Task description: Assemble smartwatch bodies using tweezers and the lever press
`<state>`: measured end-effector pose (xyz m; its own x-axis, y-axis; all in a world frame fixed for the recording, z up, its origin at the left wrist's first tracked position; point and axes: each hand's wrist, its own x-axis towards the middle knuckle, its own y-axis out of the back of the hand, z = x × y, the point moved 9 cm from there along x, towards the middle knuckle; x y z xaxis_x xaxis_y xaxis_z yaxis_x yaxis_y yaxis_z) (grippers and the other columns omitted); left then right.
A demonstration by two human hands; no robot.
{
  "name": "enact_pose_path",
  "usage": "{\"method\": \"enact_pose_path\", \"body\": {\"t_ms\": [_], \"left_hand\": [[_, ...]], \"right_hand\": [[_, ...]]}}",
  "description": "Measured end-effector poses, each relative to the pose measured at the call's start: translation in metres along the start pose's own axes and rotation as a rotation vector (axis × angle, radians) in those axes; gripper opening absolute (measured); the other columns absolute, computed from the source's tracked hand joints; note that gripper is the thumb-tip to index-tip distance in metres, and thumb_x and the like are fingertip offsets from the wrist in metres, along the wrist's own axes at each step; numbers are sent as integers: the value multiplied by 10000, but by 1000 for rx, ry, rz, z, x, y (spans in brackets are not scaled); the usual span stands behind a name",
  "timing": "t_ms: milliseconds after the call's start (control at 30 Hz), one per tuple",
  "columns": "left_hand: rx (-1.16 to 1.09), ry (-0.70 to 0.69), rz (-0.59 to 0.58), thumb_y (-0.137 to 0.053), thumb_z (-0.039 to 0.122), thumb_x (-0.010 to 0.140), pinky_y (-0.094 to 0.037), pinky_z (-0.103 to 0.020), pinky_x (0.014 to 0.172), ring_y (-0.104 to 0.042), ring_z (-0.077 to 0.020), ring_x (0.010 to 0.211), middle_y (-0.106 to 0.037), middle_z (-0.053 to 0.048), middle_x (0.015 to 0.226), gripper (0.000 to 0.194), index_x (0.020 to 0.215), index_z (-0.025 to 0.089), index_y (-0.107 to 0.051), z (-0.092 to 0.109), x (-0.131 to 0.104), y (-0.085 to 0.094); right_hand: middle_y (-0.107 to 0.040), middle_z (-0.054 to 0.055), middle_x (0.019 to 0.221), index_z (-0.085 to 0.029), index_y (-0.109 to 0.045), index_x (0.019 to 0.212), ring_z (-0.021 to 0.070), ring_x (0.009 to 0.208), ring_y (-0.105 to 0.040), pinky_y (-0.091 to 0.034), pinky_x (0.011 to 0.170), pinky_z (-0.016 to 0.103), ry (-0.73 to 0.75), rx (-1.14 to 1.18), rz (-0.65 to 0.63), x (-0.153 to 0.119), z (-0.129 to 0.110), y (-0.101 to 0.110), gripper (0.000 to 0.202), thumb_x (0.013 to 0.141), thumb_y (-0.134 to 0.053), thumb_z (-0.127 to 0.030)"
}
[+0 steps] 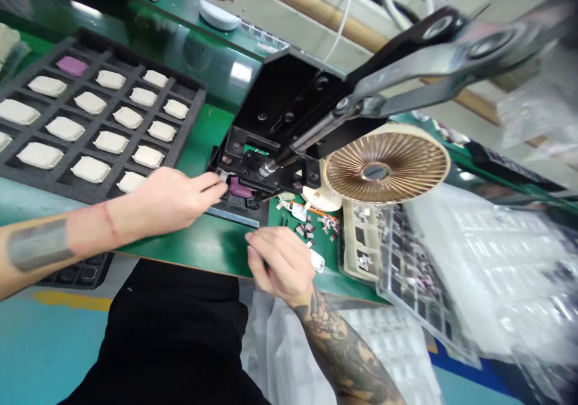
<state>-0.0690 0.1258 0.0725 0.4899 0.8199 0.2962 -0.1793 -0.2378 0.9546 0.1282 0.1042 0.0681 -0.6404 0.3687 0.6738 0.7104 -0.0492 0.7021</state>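
My left hand [180,200] reaches into the lower part of a black press fixture [271,158], its fingers pressed together at the left end of a purple plastic casing [241,187]. A small pale bit shows at those fingertips, too small to name. The casing sits in the fixture, under the plate at the end of the metal lever rod [311,134]. My right hand [282,263] hangs over the bench's front edge, right of the fixture, with its fingers curled closed. Whatever it may hold is hidden inside the fingers.
A black divided tray [187,133] at left holds several white casings [91,169] and a purple one [72,65]. A round fan-like heater [388,164] stands right of the fixture. Small connectors [307,230] lie scattered below it, beside clear parts boxes [383,272].
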Motion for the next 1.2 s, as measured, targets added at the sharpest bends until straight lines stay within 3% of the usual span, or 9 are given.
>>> {"method": "enact_pose_path", "body": {"t_ms": [67,167,300,467,600,733,867,1033,1200], "left_hand": [[74,-73,-86,-563,96,1081,-502,-362,543,-796,-237,678,-836,-166,1338,430,1463,165,-747,25,23,-16],[97,-48,-171,-553,57,1060,-526,-371,568,-813,-288,732,-835,-233,1152,356,1340,72,-773,36,47,-35],[106,-56,-42,-562,49,1057,-573,-386,610,-809,-301,758,-826,-240,1004,252,1164,47,-790,45,58,-41],[260,-172,338,-553,80,1097,-525,-342,574,-741,-229,703,-792,-190,889,252,1084,27,-799,63,30,-3],[228,-156,324,-592,155,1129,-496,-341,577,-676,-182,682,-800,-141,953,260,1222,45,-808,63,11,14],[139,-139,128,-605,215,1146,-617,-414,803,-781,-284,1103,-785,-211,1439,361,1446,78,-753,64,3,-12],[-43,-209,169,-627,243,1151,-623,-463,1046,-748,-329,1312,-785,-208,1478,350,1414,65,-775,100,-22,-27],[-122,-257,119,-605,177,1106,-623,-492,1168,-743,-372,1408,-727,-139,1621,365,1395,103,-815,147,-52,-54],[-190,-248,195,-696,144,1077,-647,-538,1196,-739,-418,1437,-738,-222,1579,213,1211,53,-834,149,-58,-60]], "right_hand": [[-840,99,1014,-153,-755,1244,232,926,-809,-670,824,387,-29,-44,29,-10,9,7,339,949,-723,9],[-823,99,1020,-154,-767,1262,230,923,-789,-661,828,389,-87,-76,92,-26,27,18,418,912,-736,72],[-810,82,1002,-165,-786,1227,223,886,-786,-650,817,384,-130,-78,135,-40,44,23,428,902,-727,108],[-814,61,994,-194,-805,1225,227,849,-794,-647,807,396,-184,13,191,-43,55,26,416,925,-718,82],[-809,55,985,-197,-806,1228,227,857,-787,-631,834,401,-239,26,199,-41,59,28,406,940,-711,73],[-804,70,1016,-174,-762,1227,214,906,-754,-620,845,373,-158,52,-24,-31,43,6,312,980,-729,13],[-724,53,858,-144,-732,1124,201,810,-609,-501,721,372,-14,0,-304,-33,26,-25,109,1031,-747,-89],[-665,43,794,-150,-726,1041,200,785,-526,-418,690,386,-30,-37,-315,-37,31,-31,81,1083,-663,-121],[-725,49,867,-156,-718,1159,187,791,-574,-483,726,364,-70,82,-210,-38,36,-17,132,1048,-727,-85]]}}
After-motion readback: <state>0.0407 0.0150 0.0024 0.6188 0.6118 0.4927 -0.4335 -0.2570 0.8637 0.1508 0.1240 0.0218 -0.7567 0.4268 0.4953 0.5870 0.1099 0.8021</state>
